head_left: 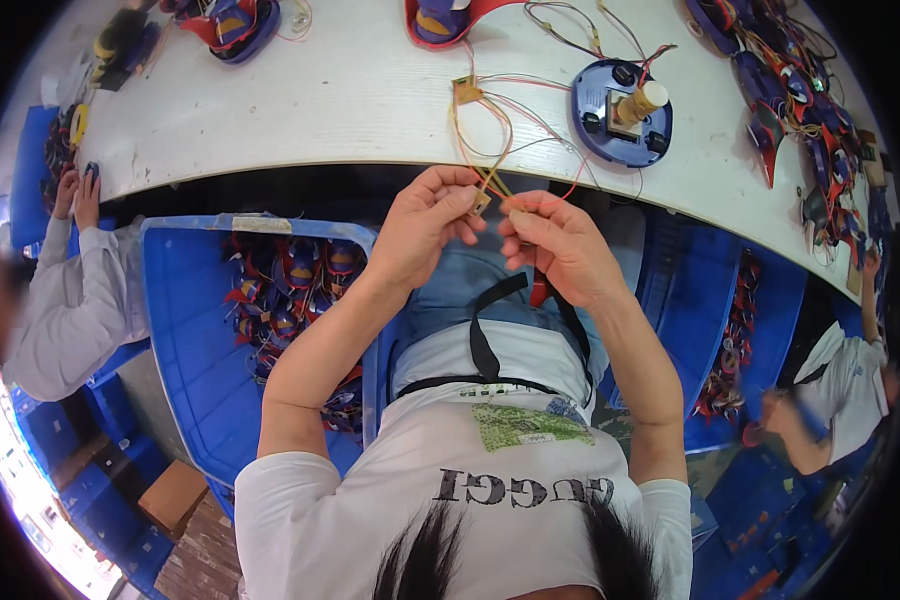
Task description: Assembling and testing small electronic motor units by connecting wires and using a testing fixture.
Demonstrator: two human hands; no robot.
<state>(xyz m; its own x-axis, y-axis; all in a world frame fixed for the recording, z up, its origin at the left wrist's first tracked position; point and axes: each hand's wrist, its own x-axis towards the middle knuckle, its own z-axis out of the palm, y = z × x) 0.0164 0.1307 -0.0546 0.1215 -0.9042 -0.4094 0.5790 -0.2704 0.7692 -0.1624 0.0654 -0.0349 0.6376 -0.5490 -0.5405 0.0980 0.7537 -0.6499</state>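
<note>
L grip [425, 222] is narrow, thumb & fingertips pinched on a small tan piece [481, 203], too small to tell what exactly; R grip [562, 240] is narrow too, pinched on the thin yellow wires [489, 181] just beside it. Piece + wire ends are just off the near edge of the desk [320, 120]. Wires look v. light, limp but a bit springy, w/ smooth plastic skin that may slip; joints prob. fragile, so best held by the piece's edges or the insulation, w/o tugging. Wires loop up onto the desk, smooth white w/ scuffs, to a small flat circuit bd. [466, 91]. Right of that, a hard rounded blue housing [625, 148], prob. plastic, carries a pale stubby cylinder [652, 96]. Farther out, to the L, a stiff blue bin [185, 330] holds shiny red-&-purple assemblies [300, 265] tangled w/ wiring.
</note>
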